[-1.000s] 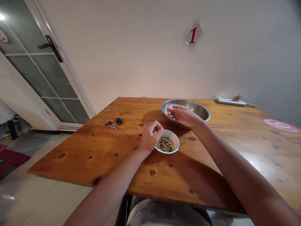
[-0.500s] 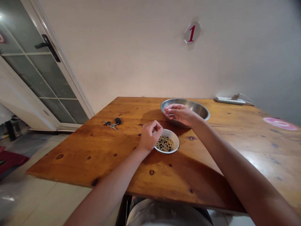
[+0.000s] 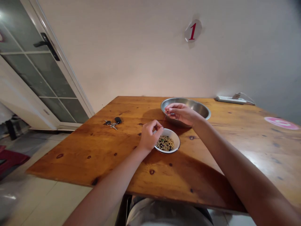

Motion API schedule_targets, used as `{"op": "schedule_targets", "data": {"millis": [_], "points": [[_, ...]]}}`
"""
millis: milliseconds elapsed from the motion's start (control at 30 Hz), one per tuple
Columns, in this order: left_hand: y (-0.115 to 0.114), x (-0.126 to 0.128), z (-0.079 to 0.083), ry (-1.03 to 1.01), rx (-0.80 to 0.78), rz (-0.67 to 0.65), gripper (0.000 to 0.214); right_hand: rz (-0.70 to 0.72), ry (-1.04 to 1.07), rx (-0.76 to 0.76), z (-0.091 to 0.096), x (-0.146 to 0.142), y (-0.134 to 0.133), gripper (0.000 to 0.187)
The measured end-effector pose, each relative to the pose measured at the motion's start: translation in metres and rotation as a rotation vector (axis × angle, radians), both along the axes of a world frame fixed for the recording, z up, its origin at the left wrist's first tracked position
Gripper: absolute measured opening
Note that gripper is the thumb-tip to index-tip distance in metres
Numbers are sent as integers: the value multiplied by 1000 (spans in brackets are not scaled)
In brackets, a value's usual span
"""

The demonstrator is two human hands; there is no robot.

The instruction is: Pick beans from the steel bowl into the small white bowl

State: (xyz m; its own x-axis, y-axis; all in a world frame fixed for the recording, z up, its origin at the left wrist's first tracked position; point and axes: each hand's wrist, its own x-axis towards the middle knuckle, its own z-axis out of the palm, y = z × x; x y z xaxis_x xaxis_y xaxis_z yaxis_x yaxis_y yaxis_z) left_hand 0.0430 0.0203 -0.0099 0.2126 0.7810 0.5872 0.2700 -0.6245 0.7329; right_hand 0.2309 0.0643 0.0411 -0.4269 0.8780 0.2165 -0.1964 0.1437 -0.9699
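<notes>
Both hands are closed in fine pinches on a thin thread (image 3: 164, 120) (barely visible, so the grip is hard to confirm). The left hand (image 3: 150, 136) sits just beside a white bowl (image 3: 173, 135) of mixed beans (image 3: 165, 143); the right hand (image 3: 180, 113) is at 1 o'clock from it, over a steel bowl (image 3: 199, 109). The thread slants between them.

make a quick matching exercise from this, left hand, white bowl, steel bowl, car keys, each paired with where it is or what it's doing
Things:
1. left hand
2. white enamel bowl
3. stainless steel bowl
4. car keys

Places or states:
a. on the wooden table, left of both bowls
b. behind the white bowl
c. pinching a thin thread
d. holding mixed beans

Pairs: 1c, 2d, 3b, 4a
</notes>
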Motion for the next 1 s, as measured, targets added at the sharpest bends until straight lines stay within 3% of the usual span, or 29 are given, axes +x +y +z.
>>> {"op": "schedule_targets", "data": {"millis": [333, 633, 1000], "points": [[-1, 1, 1, -11, -9, 18, 12, 33, -33, 31, 1, -1, -1, 11], [0, 0, 1, -9, -1, 0, 11, 201, -162, -7, 0, 0, -2, 15], [0, 2, -1, 8, -5, 9, 11, 170, -186, 23, 0, 1, -1, 9]]}}
